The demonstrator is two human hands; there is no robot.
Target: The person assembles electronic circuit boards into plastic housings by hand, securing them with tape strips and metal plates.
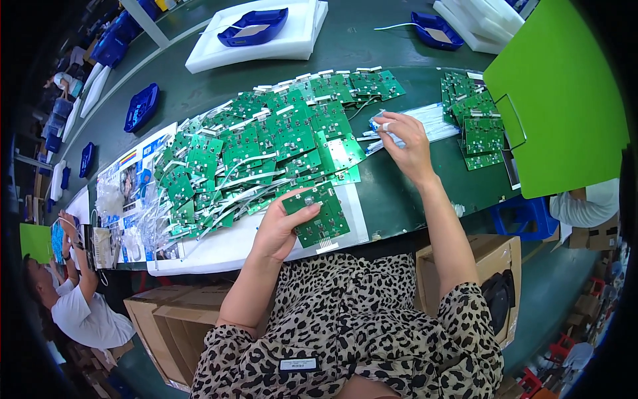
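Note:
My left hand [272,229] grips a green circuit board [322,226] at its left side, thumb on its upper face. The board has a row of white pins at its near edge. To the right, my right hand [409,146] is pinched closed over the blue-tipped ends of a bundle of white flat cables [435,125]. What lies between its fingertips is too small to make out. Beyond my left hand spreads a large pile of green circuit boards [252,143] with white cables attached. A smaller stack of boards [484,136] lies right of the cable bundle.
A bright green panel [565,100] rises at the right, beside a metal wire handle. Blue plastic housings [141,108] and white foam [302,50] lie on the far part of the green table. Cardboard boxes [176,326] stand below the near edge. Another person [86,306] works at the left.

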